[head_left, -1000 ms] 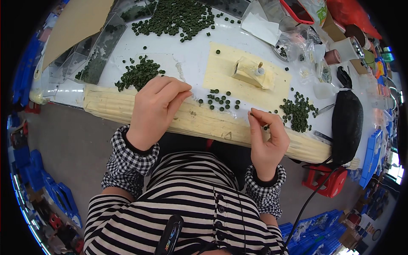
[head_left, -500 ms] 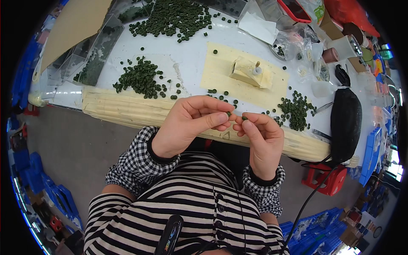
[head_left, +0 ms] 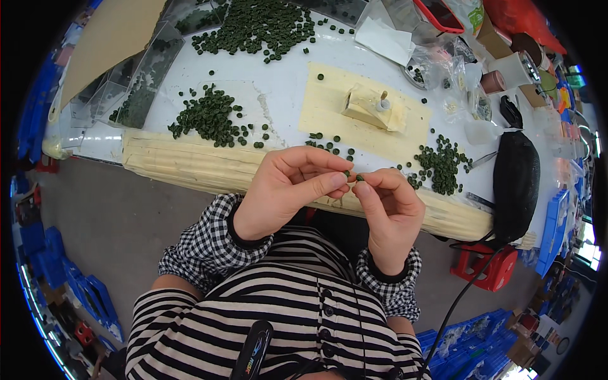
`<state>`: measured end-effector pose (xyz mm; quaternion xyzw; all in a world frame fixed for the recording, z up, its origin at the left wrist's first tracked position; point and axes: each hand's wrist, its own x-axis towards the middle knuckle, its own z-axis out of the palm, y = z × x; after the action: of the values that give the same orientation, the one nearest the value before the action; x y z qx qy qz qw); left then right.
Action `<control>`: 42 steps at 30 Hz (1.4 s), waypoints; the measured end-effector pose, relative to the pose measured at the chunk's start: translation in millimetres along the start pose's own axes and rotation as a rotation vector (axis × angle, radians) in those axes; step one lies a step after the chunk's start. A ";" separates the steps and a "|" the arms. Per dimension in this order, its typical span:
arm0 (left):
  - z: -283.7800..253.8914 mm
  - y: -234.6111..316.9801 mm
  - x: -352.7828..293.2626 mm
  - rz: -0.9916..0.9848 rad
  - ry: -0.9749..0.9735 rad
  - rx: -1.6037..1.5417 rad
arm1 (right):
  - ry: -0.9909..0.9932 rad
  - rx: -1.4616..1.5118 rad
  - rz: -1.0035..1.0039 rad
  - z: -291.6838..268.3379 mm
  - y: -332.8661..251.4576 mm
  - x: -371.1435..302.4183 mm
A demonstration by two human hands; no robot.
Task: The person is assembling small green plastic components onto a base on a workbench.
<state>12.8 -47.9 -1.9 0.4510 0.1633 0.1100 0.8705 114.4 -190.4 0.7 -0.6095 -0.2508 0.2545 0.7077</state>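
Just above the table's near edge, my left hand [head_left: 296, 183] pinches a small dark green round piece [head_left: 347, 173] between thumb and forefinger. Close beside it, my right hand [head_left: 396, 206] pinches another small green piece [head_left: 360, 178] in its fingertips. The two pieces are nearly touching; their fine details are too small to make out. Beyond my hands lie a few loose green pieces [head_left: 336, 139]. A larger heap of them [head_left: 212, 117] sits to the left, and a smaller heap [head_left: 443, 166] to the right.
A tape-wrapped block with a small peg [head_left: 377, 109] stands on a yellowish sheet [head_left: 320, 95]. At the far left is a big pile of green pieces [head_left: 253, 28] near clear trays [head_left: 149, 76]. A black pouch [head_left: 516, 183] hangs at the right, near tweezers [head_left: 484, 159].
My two hands have come slightly closer together, the right one shifting a little downward. Both pinches are kept, and the heaps have not moved.
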 end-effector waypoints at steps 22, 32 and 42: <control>4.7 -3.9 -4.6 0.104 0.027 0.086 | 0.014 -0.024 0.018 2.2 -0.3 -2.4; 4.1 -6.3 -4.2 0.241 0.063 0.155 | 0.081 -0.364 -0.205 -2.0 -0.8 3.8; 5.9 -4.0 -5.0 0.126 0.002 0.096 | 0.118 -0.592 -0.482 1.9 -0.7 6.2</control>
<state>10.6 -56.3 -1.1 0.5017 0.1406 0.1570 0.8390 117.8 -184.9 1.9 -0.7245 -0.4083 -0.0379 0.5540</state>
